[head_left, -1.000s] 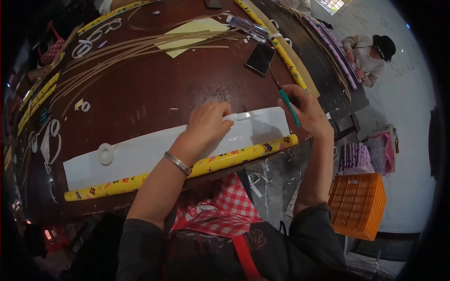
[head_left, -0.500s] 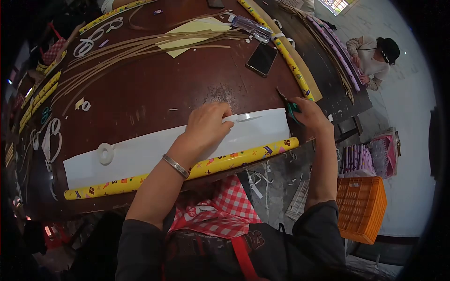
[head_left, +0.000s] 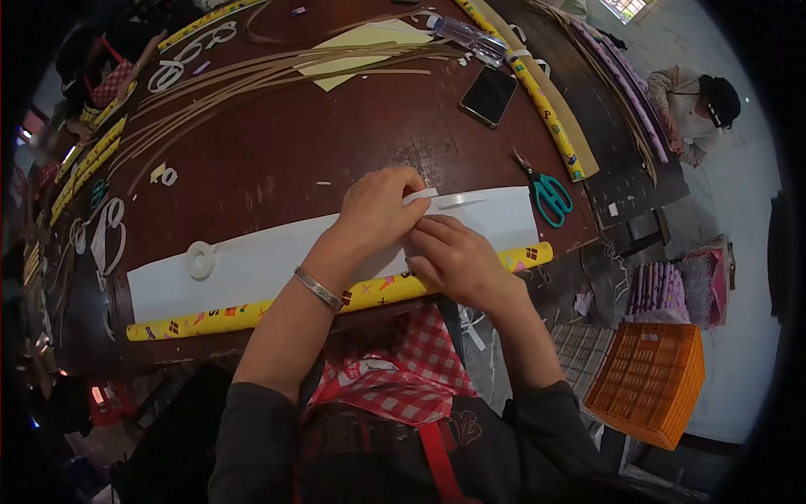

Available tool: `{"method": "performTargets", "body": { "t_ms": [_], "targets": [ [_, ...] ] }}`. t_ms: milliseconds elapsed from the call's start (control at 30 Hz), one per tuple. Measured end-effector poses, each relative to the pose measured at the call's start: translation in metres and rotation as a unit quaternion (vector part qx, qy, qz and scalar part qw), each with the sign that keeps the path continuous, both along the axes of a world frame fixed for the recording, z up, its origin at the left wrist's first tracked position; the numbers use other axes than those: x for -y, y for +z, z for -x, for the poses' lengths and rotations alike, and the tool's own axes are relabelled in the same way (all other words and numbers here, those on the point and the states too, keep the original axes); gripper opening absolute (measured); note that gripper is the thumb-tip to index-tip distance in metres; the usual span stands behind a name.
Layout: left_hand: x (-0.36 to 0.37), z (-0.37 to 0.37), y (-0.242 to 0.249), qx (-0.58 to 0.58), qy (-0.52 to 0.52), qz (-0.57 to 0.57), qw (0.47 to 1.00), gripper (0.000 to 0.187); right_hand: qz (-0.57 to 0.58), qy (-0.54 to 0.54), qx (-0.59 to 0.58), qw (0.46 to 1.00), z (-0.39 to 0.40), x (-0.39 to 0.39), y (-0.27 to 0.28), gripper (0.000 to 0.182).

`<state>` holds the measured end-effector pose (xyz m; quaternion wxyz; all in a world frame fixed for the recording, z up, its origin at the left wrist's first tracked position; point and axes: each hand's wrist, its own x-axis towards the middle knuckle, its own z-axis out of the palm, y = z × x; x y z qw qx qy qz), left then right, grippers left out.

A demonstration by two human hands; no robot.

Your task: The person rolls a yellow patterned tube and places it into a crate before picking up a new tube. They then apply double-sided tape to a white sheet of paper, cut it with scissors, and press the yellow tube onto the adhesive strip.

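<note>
A white sheet lies on the dark table, its near edge at a roll of yellow patterned paper. Between thumb and forefinger, my left hand pinches a short white strip. My right hand is close beside it, over the sheet and the roll, fingers bent together; whether they hold anything is hidden. A tape roll rests on the sheet's left part, and a narrow shiny strip lies near its far edge. Teal-handled scissors lie at the sheet's right end.
Beyond are a phone, a plastic bottle, brown strips and another yellow roll. An orange crate stands below right. One person is at the right; another person's arm shows upper left.
My right hand has let go of the scissors, now on the table, and moved left beside my left hand. The whole view has shifted slightly.
</note>
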<state>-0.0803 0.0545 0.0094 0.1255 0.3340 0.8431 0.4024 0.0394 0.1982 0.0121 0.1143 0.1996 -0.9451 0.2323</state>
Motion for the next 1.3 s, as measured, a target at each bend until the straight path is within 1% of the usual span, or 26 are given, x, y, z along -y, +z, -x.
{"method": "performTargets", "body": {
  "t_ms": [33,67,200,267,300,333,400,533,600,733,900,1133,1200,1300],
  "targets": [
    [0.001,0.001,0.0,0.006,0.014,-0.016,1.0,0.022,-0.02,0.008,-0.023,0.999,0.001,0.002,-0.003,0.021],
    [0.003,0.001,0.0,0.013,0.029,-0.032,0.999,0.023,-0.015,0.013,-0.024,1.0,0.0,0.001,-0.004,0.021],
    [0.023,-0.003,0.009,0.013,0.074,-0.052,0.996,0.022,-0.022,0.019,0.009,1.0,-0.003,-0.002,-0.003,0.022],
    [0.039,-0.004,0.01,0.022,0.114,-0.091,0.989,0.022,-0.017,0.021,0.019,0.999,-0.003,-0.002,-0.002,0.022],
    [0.045,-0.006,0.009,0.003,0.128,-0.118,0.985,0.021,-0.02,0.016,0.017,1.0,-0.004,-0.002,-0.003,0.022],
    [0.051,-0.008,0.007,0.0,0.134,-0.112,0.985,0.021,-0.022,0.011,0.015,1.0,-0.003,-0.002,-0.004,0.022],
    [0.06,-0.012,0.004,0.031,0.188,-0.194,0.962,0.019,-0.016,0.015,0.017,1.0,-0.003,-0.002,-0.002,0.022],
    [0.072,-0.024,0.004,-0.011,0.221,-0.151,0.963,0.019,-0.023,0.001,0.018,1.0,-0.004,-0.002,-0.007,0.023],
    [0.076,-0.024,-0.004,0.05,0.241,-0.154,0.957,0.02,-0.017,0.005,0.009,1.0,-0.004,-0.002,-0.007,0.023],
    [0.087,-0.022,-0.005,0.046,0.241,-0.125,0.961,0.021,-0.014,0.001,-0.003,1.0,-0.004,-0.001,-0.007,0.025],
    [0.095,-0.025,-0.004,0.049,0.234,-0.042,0.97,0.019,-0.016,0.001,0.007,1.0,-0.003,-0.001,-0.005,0.024],
    [0.101,-0.024,-0.004,0.064,0.233,-0.028,0.97,0.018,-0.019,-0.001,0.026,0.999,-0.003,-0.002,-0.003,0.022],
    [0.103,-0.024,-0.005,0.052,0.227,-0.026,0.972,0.017,-0.018,0.0,0.024,1.0,-0.003,-0.002,-0.003,0.022],
    [0.105,-0.025,-0.008,0.058,0.226,-0.041,0.971,0.016,-0.017,0.001,0.024,1.0,-0.003,-0.002,-0.003,0.023]
  ]
}}
